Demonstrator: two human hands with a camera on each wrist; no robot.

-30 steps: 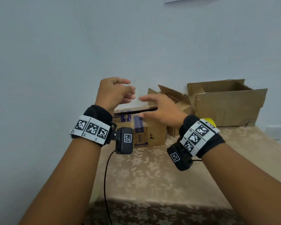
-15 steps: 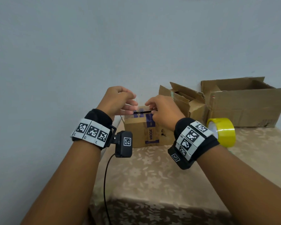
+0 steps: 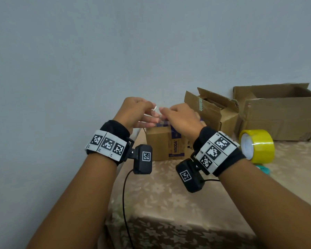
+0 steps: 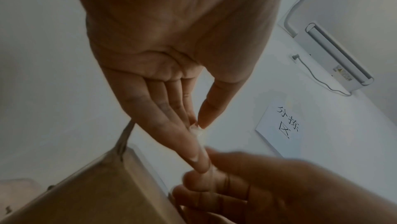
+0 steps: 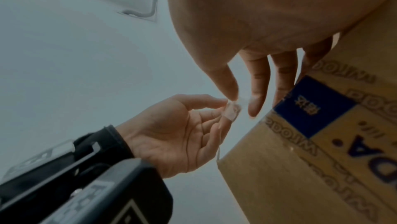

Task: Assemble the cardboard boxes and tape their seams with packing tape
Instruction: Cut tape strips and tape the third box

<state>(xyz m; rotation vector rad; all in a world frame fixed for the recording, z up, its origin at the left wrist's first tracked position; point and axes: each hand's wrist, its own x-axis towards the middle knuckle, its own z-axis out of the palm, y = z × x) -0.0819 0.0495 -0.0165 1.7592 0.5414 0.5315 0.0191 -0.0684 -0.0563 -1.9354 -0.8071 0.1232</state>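
Both hands meet just above a small closed cardboard box (image 3: 162, 144) printed with blue lettering, which stands on the patterned tablecloth (image 3: 169, 194) near the wall. The left hand (image 3: 135, 112) pinches a crumpled scrap of clear tape (image 5: 233, 109) between thumb and fingertips (image 4: 203, 117); its other fingers lie nearly straight alongside. The right hand (image 3: 181, 117) meets the same scrap with thumb and forefinger (image 5: 231, 85) closed on it, the remaining fingers hanging loosely toward the box top. The scrap is pale, see-through and balled up — its edges cannot be made out, and in the head view it is little more than a glint between the fingertips. Whether any of it is stuck to the box cannot be told, since the right hand covers most of the box top. Behind stand two more boxes: a middle box (image 3: 212, 112) with flaps up and a strip of patterned tape on one flap, and a larger open box (image 3: 276, 112) cut off at the right edge. A yellow roll of packing tape (image 3: 258, 146) stands on edge before the large box, partly hidden by the right wristband — a teal object (image 3: 264, 170) beneath it is mostly covered and unidentifiable.
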